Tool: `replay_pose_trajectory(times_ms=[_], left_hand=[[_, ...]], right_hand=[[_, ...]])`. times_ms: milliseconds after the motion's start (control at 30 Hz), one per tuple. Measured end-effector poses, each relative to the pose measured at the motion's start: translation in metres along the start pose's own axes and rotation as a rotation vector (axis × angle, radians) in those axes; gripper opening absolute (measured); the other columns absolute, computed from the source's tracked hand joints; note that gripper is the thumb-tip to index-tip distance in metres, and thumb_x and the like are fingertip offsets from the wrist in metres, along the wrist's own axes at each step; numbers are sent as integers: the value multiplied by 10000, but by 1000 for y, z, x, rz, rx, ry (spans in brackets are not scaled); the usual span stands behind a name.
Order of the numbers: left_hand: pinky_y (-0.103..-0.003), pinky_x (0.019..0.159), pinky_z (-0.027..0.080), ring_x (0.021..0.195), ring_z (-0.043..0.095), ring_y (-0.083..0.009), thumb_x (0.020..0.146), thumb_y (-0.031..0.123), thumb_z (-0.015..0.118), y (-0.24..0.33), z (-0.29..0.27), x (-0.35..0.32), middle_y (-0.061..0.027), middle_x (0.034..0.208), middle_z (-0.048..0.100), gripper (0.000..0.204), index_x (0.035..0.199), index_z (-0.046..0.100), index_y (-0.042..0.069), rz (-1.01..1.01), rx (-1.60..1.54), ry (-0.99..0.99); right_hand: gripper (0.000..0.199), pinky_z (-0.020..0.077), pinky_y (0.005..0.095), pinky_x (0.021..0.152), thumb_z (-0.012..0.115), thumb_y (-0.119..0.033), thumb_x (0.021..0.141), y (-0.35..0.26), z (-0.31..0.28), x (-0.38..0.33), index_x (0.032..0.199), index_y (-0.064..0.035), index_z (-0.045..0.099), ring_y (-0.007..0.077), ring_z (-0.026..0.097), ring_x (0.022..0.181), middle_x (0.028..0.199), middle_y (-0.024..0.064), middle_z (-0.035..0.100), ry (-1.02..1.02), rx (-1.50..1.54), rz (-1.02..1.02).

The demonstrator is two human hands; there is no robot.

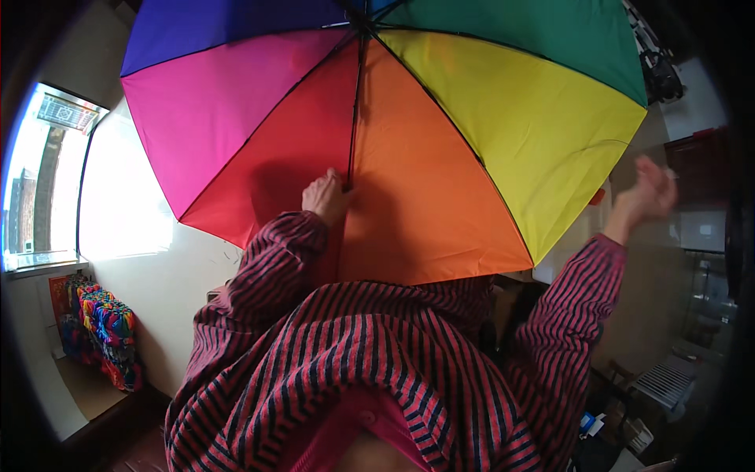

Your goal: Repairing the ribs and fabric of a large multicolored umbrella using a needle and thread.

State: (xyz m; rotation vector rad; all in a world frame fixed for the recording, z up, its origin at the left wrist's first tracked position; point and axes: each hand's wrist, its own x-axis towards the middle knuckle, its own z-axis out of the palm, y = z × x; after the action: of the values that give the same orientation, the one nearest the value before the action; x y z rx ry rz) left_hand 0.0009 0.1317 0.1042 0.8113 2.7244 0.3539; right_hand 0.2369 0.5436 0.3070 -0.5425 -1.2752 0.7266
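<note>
Striped red-and-black sleeves rise from the near edge, and the left hand (326, 197) has its fingers curled against the open rainbow umbrella (409, 134) at the red-orange seam. Off right, the right hand (649, 193) hangs free, fingers spread wide, just beside the yellow panel's rim.

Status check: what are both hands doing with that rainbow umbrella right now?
Left hand on the open umbrella, at a rib. Right hand raised beside its yellow edge, open, holding nothing. Nothing in the way.
</note>
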Motion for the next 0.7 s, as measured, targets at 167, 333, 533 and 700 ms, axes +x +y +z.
replay_pose_trajectory(times_ms=[167,333,533,700], left_hand=[[-494,663,502,773,636,-392,806,329,616,0,25,6,-217,778,639,366,953,500,14,39,9,14],[-498,636,492,725,628,-403,795,325,635,-9,32,6,-210,715,628,368,936,490,18,-7,-27,57],[-485,635,492,720,630,-401,799,275,621,10,25,4,-201,723,638,309,937,502,26,-52,-170,122],[-453,666,502,745,645,-375,771,253,634,15,26,2,-195,744,652,280,911,574,18,-158,-415,215]], right_hand=[[134,524,295,721,511,37,843,2,37,-56,943,13,596,174,624,725,814,114,648,-183,-30,-243],[79,497,328,702,574,-63,824,-3,79,-253,878,-66,631,222,620,792,846,98,616,-1540,-257,152],[58,487,432,590,604,-132,794,1,95,-316,813,-78,610,320,605,698,818,110,604,-1674,-345,-238],[44,481,447,574,580,-115,797,-3,114,-322,771,-87,601,324,606,674,770,127,592,-1443,-459,-195]])
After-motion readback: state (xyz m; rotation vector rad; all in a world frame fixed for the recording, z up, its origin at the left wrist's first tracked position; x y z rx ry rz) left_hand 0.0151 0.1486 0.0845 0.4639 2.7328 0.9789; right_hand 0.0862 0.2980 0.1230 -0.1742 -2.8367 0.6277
